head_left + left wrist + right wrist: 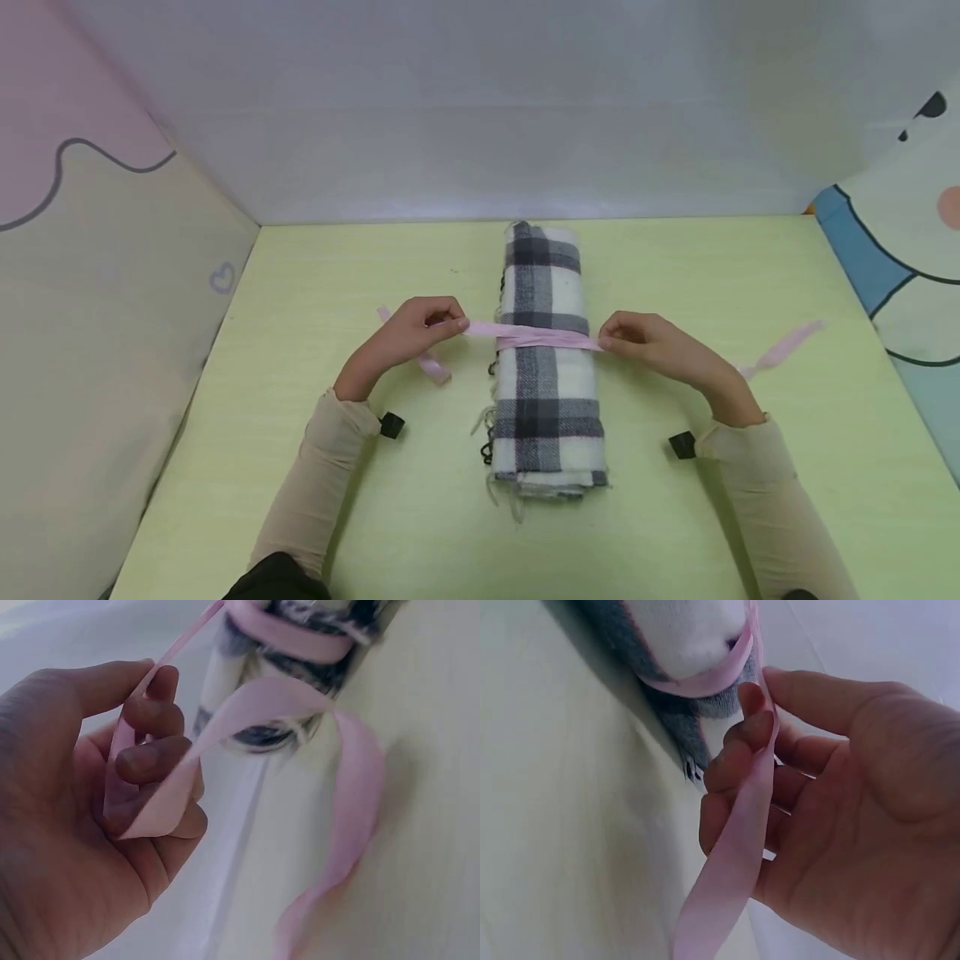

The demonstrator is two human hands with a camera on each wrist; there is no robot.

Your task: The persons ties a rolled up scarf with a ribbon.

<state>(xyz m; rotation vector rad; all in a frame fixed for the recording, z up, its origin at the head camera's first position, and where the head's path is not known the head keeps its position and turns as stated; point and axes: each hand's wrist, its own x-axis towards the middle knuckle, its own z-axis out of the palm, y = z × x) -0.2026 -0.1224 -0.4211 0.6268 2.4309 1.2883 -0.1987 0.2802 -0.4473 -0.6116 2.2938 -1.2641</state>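
Note:
A folded plaid scarf, grey, black and white with fringe along its left side, lies lengthwise on the table. Around its middle runs a pink ribbon, crossed on top. My left hand pinches one end of the ribbon left of the scarf; in the left wrist view the tail loops out past the curled fingers. On the other side my right hand pinches the other end between thumb and index finger, and its tail hangs across the palm in the right wrist view.
The pale yellow-green table reaches back to a white wall. Side panels with cartoon drawings stand at the left and right. Small black cubes sit at the sleeve cuffs.

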